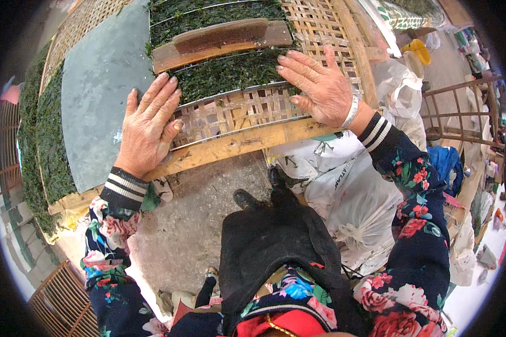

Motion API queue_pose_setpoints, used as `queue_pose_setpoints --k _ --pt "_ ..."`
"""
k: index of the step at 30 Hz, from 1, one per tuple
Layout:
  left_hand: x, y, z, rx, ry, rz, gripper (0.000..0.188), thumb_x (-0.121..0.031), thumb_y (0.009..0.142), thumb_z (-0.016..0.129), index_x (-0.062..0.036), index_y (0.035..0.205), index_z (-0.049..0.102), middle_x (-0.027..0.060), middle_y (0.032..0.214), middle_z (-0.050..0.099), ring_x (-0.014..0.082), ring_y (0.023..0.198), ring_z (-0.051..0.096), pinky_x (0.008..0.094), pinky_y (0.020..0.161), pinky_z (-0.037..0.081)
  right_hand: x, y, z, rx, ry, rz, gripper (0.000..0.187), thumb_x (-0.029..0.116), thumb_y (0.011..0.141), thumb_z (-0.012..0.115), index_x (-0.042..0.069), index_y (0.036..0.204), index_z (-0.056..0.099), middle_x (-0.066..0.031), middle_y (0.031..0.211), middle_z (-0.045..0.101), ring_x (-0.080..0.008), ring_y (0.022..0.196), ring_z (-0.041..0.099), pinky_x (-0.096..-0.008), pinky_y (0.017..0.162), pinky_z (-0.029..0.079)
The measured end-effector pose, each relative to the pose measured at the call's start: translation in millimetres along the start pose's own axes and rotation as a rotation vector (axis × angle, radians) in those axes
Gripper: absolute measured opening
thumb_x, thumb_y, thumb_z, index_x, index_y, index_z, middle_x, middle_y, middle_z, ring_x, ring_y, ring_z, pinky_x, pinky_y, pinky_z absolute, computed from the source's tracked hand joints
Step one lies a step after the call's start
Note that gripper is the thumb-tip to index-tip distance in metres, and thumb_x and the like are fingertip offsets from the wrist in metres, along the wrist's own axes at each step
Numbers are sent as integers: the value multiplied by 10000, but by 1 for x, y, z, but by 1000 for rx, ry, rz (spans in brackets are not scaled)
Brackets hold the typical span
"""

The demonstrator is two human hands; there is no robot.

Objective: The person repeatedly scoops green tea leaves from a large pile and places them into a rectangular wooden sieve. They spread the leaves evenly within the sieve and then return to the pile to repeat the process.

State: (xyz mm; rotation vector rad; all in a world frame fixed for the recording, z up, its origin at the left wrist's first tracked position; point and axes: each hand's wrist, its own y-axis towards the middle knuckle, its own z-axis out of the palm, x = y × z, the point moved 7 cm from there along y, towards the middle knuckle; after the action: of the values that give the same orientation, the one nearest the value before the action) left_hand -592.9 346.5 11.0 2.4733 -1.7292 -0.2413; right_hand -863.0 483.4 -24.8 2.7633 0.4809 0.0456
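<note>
My left hand lies with fingers stretched out at the left edge of a bed of dark green leaves, next to a flat grey sheet. At the leaves' right edge my right hand is spread, fingertips on or just over them; it holds nothing. A brown wooden board with a raised ridge rests across the leaves, beyond both hands. Thin metal strips cross the leaf bed. Beneath is a woven slatted mat, bare along its near part.
A wooden beam edges the work surface. More dark leaves lie at the far left. White plastic sacks stand below on the right, near a metal rack, a blue bag and a yellow container.
</note>
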Motion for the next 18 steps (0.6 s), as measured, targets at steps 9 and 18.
queue_pose_setpoints --k 9,18 --pt "3 -3 4 -8 -9 5 455 -271 981 615 -64 1387 619 77 1546 522 241 1497 398 587 1207 228 -1 -2 -6 -25 124 -17 483 411 996 556 119 1374 625 -53 1491 577 -252 1424 490 -672 1122 255" --pt "2 -3 1 -25 -3 16 450 -314 1000 600 -59 1371 626 81 1541 526 233 1497 393 604 1188 247 8 31 -37 -150 313 -55 556 502 1002 534 109 1385 623 -95 1457 599 -288 1393 507 -627 1146 251"
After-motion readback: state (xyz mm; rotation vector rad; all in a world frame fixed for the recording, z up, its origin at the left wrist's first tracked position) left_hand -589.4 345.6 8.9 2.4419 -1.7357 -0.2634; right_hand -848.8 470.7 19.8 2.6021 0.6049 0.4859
